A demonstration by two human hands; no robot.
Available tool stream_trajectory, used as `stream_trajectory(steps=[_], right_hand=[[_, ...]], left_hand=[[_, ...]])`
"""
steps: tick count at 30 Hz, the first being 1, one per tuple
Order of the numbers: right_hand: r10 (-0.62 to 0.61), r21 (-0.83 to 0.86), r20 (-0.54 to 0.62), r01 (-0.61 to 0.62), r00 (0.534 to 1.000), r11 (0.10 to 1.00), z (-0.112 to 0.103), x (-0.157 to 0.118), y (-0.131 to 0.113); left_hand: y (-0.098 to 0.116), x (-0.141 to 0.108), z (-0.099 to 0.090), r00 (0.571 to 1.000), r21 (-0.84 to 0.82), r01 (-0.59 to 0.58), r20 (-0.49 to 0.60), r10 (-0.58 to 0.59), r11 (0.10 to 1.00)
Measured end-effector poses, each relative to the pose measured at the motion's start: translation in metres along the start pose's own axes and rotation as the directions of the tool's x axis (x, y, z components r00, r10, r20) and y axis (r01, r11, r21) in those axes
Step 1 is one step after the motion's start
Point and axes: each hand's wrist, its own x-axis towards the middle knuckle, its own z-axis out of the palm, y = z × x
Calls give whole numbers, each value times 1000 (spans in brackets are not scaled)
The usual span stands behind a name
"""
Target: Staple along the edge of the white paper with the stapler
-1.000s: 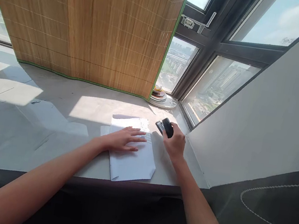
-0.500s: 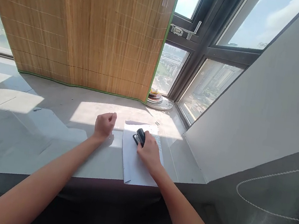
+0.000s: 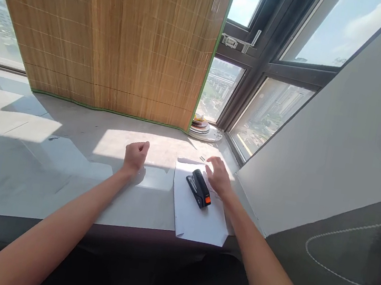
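My left hand (image 3: pixel 134 157) rests on the white sill in a closed fist, thumb on top; the inside of the fist is hidden. A black stapler (image 3: pixel 199 188) with an orange button lies slantwise on white paper sheets (image 3: pixel 195 223), touched by neither hand. My right hand (image 3: pixel 219 176) is just right of the stapler, over the sheets' right side. Its fingers are bent and apart, with nothing seen between them. Close to its fingertips, past the paper's far edge, are small metallic pieces that look like staple strips (image 3: pixel 202 158).
A bamboo blind (image 3: pixel 130 41) hangs behind the sill (image 3: pixel 60 189). Stacked plates (image 3: pixel 202 129) stand in the window corner. A white wall (image 3: pixel 343 138) slants along the right, with a beaded cord (image 3: pixel 316 261) below it. The paper reaches the sill's front edge.
My right hand has let go of the stapler and moved right and slightly forward. The stapler now lies on the paper. My left fist stays in place; the view has shifted slightly.
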Motion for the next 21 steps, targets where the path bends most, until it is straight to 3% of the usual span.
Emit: stream_trajectory(steps=[3, 5, 8, 10, 17, 21], right_hand=[[-103, -105, 250, 133, 963, 986, 29, 18, 12], [-54, -173, 320, 115, 946, 978, 44, 26, 6], [-4, -207, 350, 81, 937, 975, 63, 39, -26], [-10, -194, 363, 86, 932, 977, 78, 49, -59], [-150, -12, 385, 168, 911, 986, 152, 82, -187], [-227, 52, 337, 222, 914, 974, 171, 85, -221]], left_hand=[[-2, 10, -8, 984, -378, 172, 96, -147, 909], [-3, 19, -19, 945, -622, 322, 250, -209, 713], [-6, 33, -42, 891, -800, 454, 404, -208, 393], [-9, 39, -59, 899, -856, 435, 395, -190, 280], [-24, 46, -92, 976, -965, 196, 175, -128, 177], [-23, 49, -96, 979, -969, 200, 193, -61, 143]])
